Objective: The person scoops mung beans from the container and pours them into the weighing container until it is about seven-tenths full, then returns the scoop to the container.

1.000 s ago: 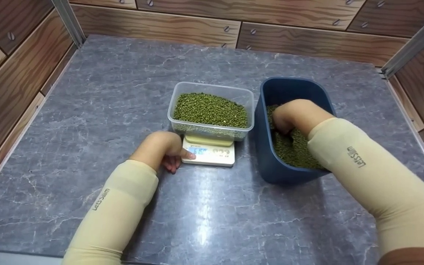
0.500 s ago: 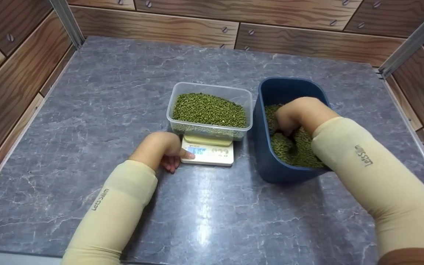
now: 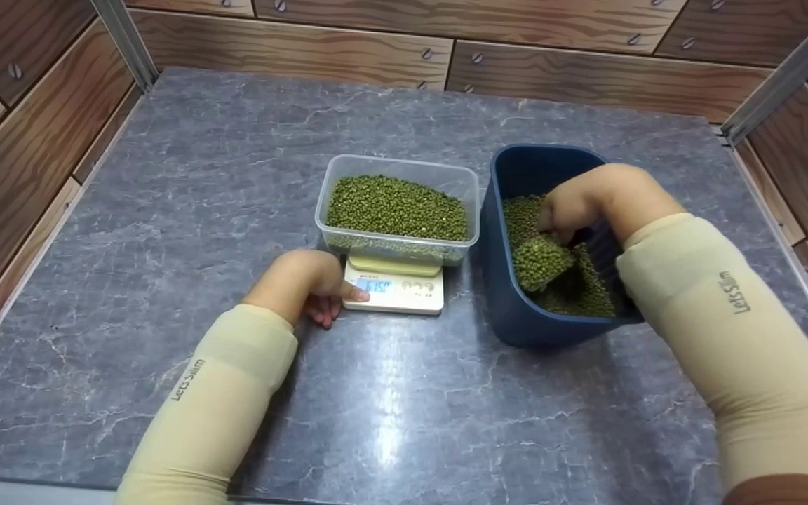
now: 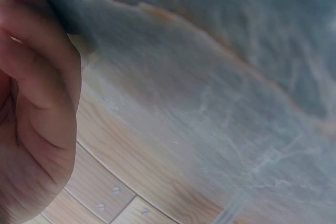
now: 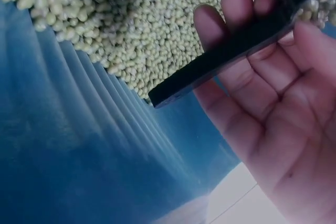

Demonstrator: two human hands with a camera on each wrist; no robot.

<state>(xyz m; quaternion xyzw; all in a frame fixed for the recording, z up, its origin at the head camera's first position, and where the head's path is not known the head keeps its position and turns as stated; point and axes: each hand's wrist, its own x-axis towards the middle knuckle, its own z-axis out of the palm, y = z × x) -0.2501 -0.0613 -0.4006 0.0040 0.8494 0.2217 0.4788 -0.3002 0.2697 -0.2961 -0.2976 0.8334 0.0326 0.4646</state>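
Note:
My right hand (image 3: 597, 200) grips the dark handle (image 5: 220, 59) of a scoop inside the blue bin (image 3: 513, 319). A heap of mung beans (image 3: 541, 259) fills the scoop, which hides most of its bowl. More green mung beans (image 5: 173, 24) lie in the bin below. My left hand (image 3: 306, 277) is at the left of a white kitchen scale (image 3: 404, 303), one digit resting on its front-left corner by the lit display. The other fingers (image 4: 42, 72) are bent loosely beside the scale. On the scale sits a clear plastic container (image 3: 321, 221) of mung beans.
All of it stands on a grey marble-patterned table (image 3: 236, 154). The bin is just right of the container, with a narrow gap between them. Wood-patterned panels (image 3: 292, 49) enclose the back and sides.
My right hand has risen and moved right in the bin, and the filled scoop has come up out of the beans into sight. The left hand stays at the scale.

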